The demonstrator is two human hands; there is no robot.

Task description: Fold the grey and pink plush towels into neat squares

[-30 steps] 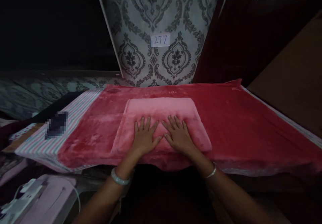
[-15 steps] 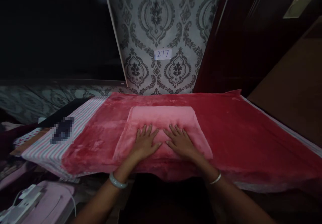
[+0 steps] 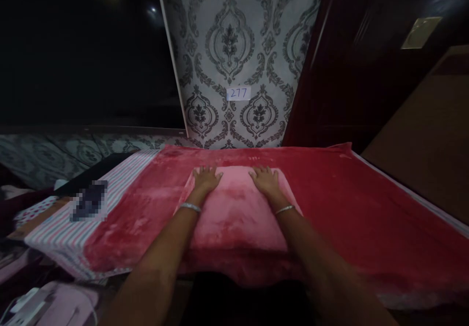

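Observation:
A folded pink plush cloth (image 3: 238, 213) lies in the middle of a larger red plush cover (image 3: 348, 208). My left hand (image 3: 207, 179) rests palm down on the far left part of the folded cloth, its fingers spread at the far edge. On the far right part, my right hand (image 3: 266, 179) lies the same way, fingers apart. Neither hand grasps anything. Between them the pink surface shows darker brushed patches.
A striped cloth (image 3: 113, 189) shows under the red cover at the left, with a pixelated dark item (image 3: 89, 201) on it. Behind stand a large dark screen (image 3: 84, 57) and a patterned wall (image 3: 230, 42) with a "277" label (image 3: 238, 93). At lower left lies a white power strip (image 3: 27, 309).
Both hands have slid forward from the middle of the folded pink cloth to its far edge. The cloth's near part is now uncovered by the hands, and the view has tilted up slightly.

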